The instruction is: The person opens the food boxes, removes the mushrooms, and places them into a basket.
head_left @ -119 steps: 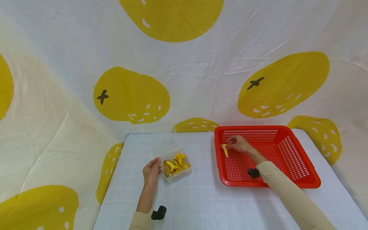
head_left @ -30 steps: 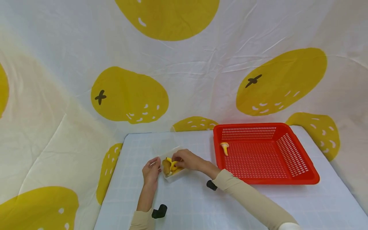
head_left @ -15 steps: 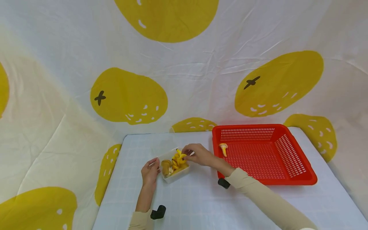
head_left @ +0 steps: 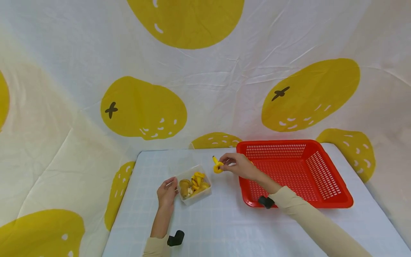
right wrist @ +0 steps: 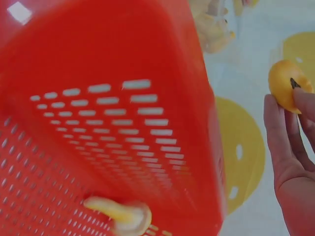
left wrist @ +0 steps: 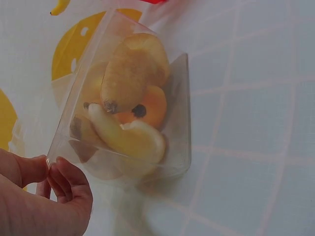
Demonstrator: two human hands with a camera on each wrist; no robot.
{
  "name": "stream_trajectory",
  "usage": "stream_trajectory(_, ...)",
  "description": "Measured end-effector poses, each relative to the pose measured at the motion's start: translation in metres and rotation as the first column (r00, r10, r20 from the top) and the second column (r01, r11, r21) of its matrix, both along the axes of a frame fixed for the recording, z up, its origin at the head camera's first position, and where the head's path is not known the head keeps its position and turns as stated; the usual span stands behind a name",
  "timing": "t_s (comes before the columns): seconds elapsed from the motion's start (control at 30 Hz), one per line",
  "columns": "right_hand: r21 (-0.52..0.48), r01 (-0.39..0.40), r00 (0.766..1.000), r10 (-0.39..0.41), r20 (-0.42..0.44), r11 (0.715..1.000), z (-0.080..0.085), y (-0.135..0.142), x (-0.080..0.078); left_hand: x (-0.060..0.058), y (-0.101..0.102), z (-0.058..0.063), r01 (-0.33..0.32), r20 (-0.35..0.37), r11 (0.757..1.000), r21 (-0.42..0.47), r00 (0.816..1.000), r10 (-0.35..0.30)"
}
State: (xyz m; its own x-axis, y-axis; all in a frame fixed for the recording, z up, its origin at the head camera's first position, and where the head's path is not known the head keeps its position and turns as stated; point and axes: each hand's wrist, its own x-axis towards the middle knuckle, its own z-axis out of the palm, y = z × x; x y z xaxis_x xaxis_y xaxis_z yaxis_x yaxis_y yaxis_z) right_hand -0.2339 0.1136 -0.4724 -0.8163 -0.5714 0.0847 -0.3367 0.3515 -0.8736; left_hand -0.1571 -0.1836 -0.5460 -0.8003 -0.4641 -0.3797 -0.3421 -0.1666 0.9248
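My left hand [head_left: 166,192] pinches the left rim of a clear plastic box [head_left: 190,203] between thumb and fingers. Several yellow and brown mushroom-like pieces [left wrist: 129,73] lie in the box. Right of the box and above the table, my right hand [head_left: 239,166] holds a yellow mushroom [head_left: 218,167] in its fingertips, the dark-tipped stalk pointing up. The right wrist view shows this mushroom's rounded yellow side and a dark stub. Inside the red basket [head_left: 298,204] another mushroom [right wrist: 115,212], yellow-stalked and pale-capped, lies by the wall; my right hand mostly hides it in the head view.
The box's transparent lid [head_left: 183,160] stands open at its back. A white checked cloth covers the table [head_left: 208,228], and a white curtain printed with yellow fruit [head_left: 144,107] hangs close behind it. The slotted basket takes up the table's right side.
The right hand reached from the basket to the box, took up a yellow mushroom and carried it up and rightward. My left hand keeps its grip on the box.
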Motion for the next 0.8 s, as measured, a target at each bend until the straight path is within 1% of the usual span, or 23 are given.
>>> stream_trajectory(0.1,-0.009,0.037,0.999,-0.037,0.024,0.999,0.003,0.012,-0.001,0.000,0.000,-0.001,-0.002,0.006,1.000,-0.009,1.000,0.002)
stream_trajectory(0.2,-0.005,0.075,0.996,-0.075,0.043,0.997,0.002,0.025,-0.003,0.001,0.000,0.000,0.001,0.008,1.000,-0.014,1.000,-0.001)
stream_trajectory(0.3,-0.007,0.111,0.991,-0.110,0.081,0.994,0.000,0.039,-0.005,0.001,0.000,0.000,0.004,0.009,1.000,-0.019,1.000,-0.004)
stream_trajectory(0.5,-0.043,0.169,0.971,-0.159,0.178,0.985,-0.003,0.067,-0.008,0.002,-0.001,0.000,0.006,0.005,1.000,-0.016,1.000,-0.006)
stream_trajectory(0.57,-0.035,0.192,0.964,-0.181,0.197,0.981,-0.003,0.075,-0.009,0.002,-0.001,0.000,0.007,0.006,1.000,-0.017,1.000,-0.007)
stream_trajectory(0.63,-0.014,0.208,0.960,-0.202,0.192,0.978,-0.004,0.083,-0.011,0.002,0.000,0.000,0.007,0.010,1.000,-0.019,1.000,-0.006)
stream_trajectory(0.8,0.036,0.241,0.959,-0.244,0.143,0.970,-0.010,0.103,-0.015,0.000,0.000,0.000,0.001,0.006,1.000,-0.012,1.000,-0.001)
